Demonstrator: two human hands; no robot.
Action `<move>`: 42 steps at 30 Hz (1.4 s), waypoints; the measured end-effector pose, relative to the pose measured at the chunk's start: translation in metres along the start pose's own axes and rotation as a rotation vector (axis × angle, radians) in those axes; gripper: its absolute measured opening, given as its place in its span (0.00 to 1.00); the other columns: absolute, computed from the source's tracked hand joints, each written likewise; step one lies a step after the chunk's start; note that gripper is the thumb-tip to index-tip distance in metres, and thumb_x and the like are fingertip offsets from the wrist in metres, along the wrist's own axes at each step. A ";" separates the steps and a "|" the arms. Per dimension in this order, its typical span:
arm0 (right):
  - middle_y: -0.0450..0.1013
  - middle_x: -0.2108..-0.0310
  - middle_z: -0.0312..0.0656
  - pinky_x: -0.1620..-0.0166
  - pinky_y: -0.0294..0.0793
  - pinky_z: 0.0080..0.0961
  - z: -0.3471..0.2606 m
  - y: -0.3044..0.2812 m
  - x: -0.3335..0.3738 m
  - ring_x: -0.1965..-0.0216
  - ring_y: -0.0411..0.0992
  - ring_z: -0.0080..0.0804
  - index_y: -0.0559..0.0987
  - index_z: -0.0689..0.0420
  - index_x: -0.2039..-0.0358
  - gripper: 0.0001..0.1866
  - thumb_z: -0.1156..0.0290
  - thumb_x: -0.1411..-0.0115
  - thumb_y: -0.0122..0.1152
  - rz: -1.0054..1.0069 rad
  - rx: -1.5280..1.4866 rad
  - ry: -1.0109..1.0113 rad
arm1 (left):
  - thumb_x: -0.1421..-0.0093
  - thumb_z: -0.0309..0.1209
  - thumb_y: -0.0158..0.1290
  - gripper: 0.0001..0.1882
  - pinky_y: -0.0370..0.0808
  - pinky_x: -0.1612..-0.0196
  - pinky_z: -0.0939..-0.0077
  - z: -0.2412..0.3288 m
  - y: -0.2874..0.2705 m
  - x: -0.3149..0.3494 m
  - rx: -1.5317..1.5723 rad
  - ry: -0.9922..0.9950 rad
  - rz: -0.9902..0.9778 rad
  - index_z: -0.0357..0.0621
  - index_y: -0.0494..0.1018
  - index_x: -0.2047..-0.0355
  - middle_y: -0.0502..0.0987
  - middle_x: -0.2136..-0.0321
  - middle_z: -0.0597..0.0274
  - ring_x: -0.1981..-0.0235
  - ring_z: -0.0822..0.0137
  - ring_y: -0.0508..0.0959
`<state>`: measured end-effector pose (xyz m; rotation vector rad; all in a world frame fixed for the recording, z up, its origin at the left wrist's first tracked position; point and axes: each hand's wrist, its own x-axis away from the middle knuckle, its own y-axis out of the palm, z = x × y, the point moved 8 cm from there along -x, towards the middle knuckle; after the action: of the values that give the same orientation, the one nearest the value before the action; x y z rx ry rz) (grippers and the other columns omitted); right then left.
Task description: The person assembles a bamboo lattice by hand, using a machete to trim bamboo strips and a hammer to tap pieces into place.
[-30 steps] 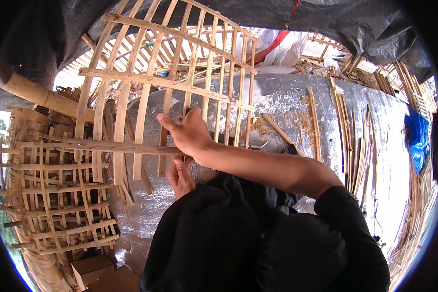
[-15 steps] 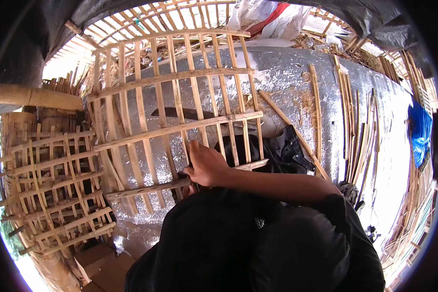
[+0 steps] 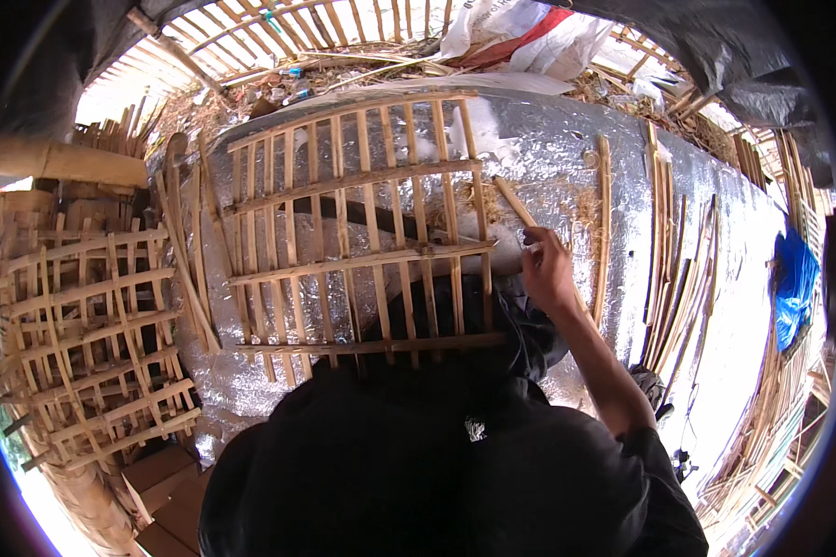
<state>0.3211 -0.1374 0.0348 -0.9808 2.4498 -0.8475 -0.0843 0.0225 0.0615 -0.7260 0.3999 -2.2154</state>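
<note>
My right hand [image 3: 550, 272] is beside the right edge of a bamboo lattice panel [image 3: 362, 264], its fingers closed round a bamboo stick [image 3: 514, 200] that slants across the silver sheet. The lattice, made of thin slats crossed by several rails, lies in front of me with its near rail against my dark clothing. Under its slats shows a long, dark, curved blade [image 3: 351, 213], partly covered. Dark cloth [image 3: 529, 325] is bunched at the lattice's near right corner. My left hand is out of sight.
Bamboo lattice panels [image 3: 93, 320] are stacked at the left, above a cardboard box [image 3: 172, 497]. Loose bamboo strips [image 3: 683, 269] lie on the silver sheet [image 3: 581, 376] at the right. Beyond are a blue plastic bag [image 3: 793, 283] and a white and red sack [image 3: 539, 42].
My right hand has let go of the lattice's near rail and moved right to the bamboo stick. The lattice now lies lower and flatter. My left fingers have gone from view.
</note>
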 end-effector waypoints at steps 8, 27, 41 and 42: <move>0.76 0.48 0.51 0.57 0.81 0.43 0.000 0.056 -0.005 0.57 0.78 0.56 0.75 0.54 0.43 0.27 0.75 0.46 0.66 -0.219 0.075 -0.167 | 0.40 0.46 0.64 0.22 0.69 0.49 0.47 0.010 0.043 -0.049 -0.669 0.306 0.421 0.41 0.75 0.58 0.78 0.59 0.50 0.54 0.43 0.72; 0.72 0.43 0.53 0.49 0.78 0.44 -0.001 0.073 -0.042 0.48 0.76 0.56 0.77 0.58 0.43 0.22 0.77 0.39 0.65 -0.220 -0.013 -0.231 | 0.40 0.38 0.61 0.10 0.61 0.53 0.45 -0.027 0.036 -0.070 -0.755 0.150 0.576 0.45 0.75 0.68 0.78 0.66 0.56 0.57 0.48 0.72; 0.68 0.47 0.58 0.45 0.74 0.51 0.037 -0.025 0.031 0.48 0.71 0.61 0.73 0.61 0.43 0.26 0.69 0.40 0.68 -0.069 0.288 -0.053 | 0.40 0.39 0.64 0.22 0.73 0.53 0.50 0.043 -0.003 -0.079 -0.559 0.447 0.244 0.38 0.74 0.53 0.77 0.59 0.45 0.57 0.43 0.77; 0.68 0.46 0.58 0.44 0.73 0.51 0.048 -0.025 0.044 0.47 0.69 0.61 0.72 0.60 0.41 0.28 0.68 0.40 0.69 -0.092 0.308 -0.018 | 0.39 0.39 0.63 0.21 0.73 0.52 0.50 0.064 -0.009 -0.082 -0.575 0.500 0.212 0.38 0.74 0.52 0.77 0.59 0.45 0.56 0.43 0.77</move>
<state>0.3283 -0.2018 0.0101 -0.9841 2.1854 -1.1974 -0.0051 0.0861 0.0855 -0.3703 1.3361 -2.0652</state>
